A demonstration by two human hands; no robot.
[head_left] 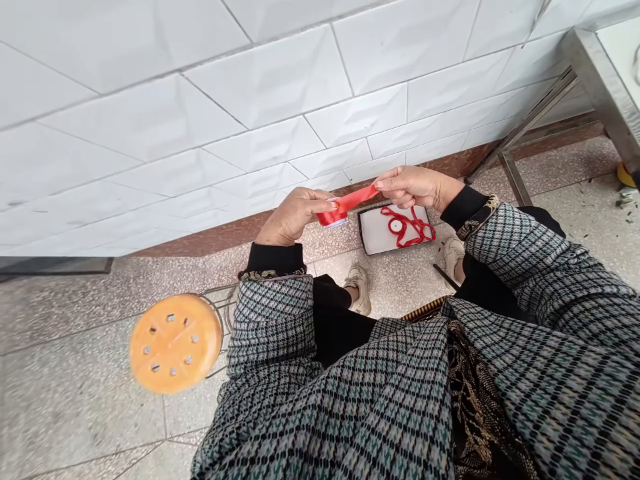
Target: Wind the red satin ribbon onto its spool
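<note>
A spool of red ribbon (333, 217) with pale rims is gripped in my left hand (296, 215), thumb laid along its top. From it a short length of ribbon stretches up and right to my right hand (416, 186), whose thumb and fingertips pinch the free end. Beyond and below my hands, a shallow box (373, 233) with a white inside and dark edges rests on the floor. Inside lies another, thinner red ribbon roll (397, 226) with a white centre, its loose strands curled over the right half.
White tiled wall (280, 100) rises right in front of me. An orange round stool (175, 343) with holes in its seat stands at lower left. A metal-framed table (600, 100) is at upper right. My shoes (358, 289) are on the speckled floor.
</note>
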